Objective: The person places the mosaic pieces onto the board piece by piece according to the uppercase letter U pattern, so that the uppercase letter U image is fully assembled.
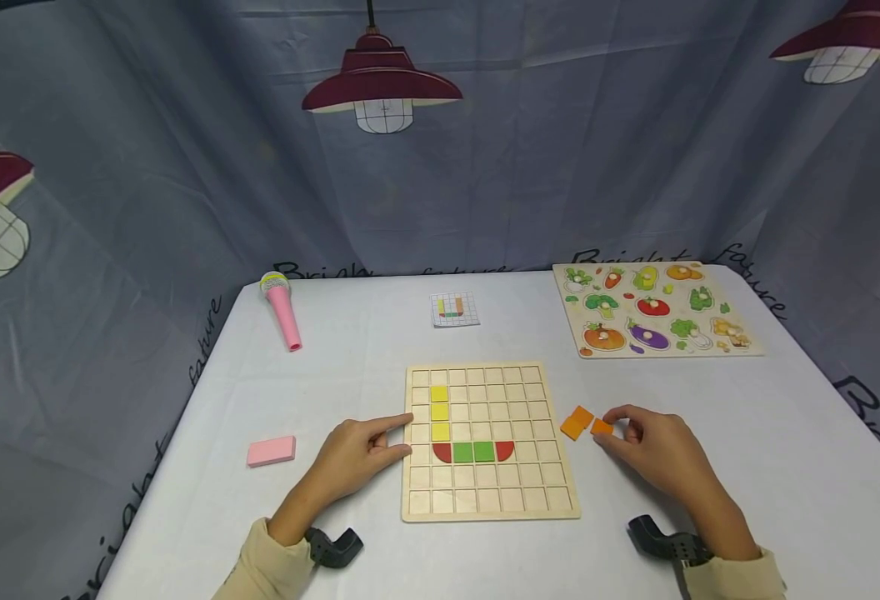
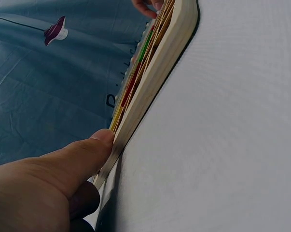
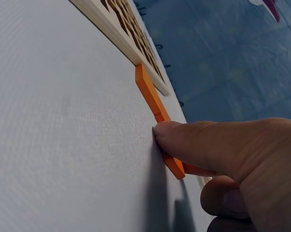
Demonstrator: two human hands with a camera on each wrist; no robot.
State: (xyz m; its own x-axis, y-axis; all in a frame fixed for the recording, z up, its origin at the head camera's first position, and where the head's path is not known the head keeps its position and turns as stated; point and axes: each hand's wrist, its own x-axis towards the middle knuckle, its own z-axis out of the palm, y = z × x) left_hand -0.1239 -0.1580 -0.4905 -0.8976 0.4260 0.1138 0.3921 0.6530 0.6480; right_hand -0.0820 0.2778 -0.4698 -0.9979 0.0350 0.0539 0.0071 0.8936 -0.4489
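Observation:
A wooden grid board point(image 1: 491, 504) lies flat, bearing three yellow tiles point(image 1: 439, 412) in a column above a row of two green squares point(image 1: 473, 452) with red rounded pieces point(image 1: 505, 451) at the ends. Against its left edge press the thumb and index fingertip of my left hand point(image 1: 356, 454); the left wrist view shows the thumb touching the side. To the right of the board, my right hand point(image 1: 657, 450) pinches an orange square tile point(image 1: 601, 427) between thumb and index finger, low at the tabletop. Two more orange tiles point(image 1: 577, 422) lie between it and the board.
A small pattern card point(image 1: 455, 309) lies behind the board. At the back right is a vegetable puzzle board point(image 1: 680, 312). A pink toy microphone point(image 1: 284, 315) and a pink block point(image 1: 271, 451) lie on the left of the white table point(image 1: 350, 358). Grey curtain surrounds the table.

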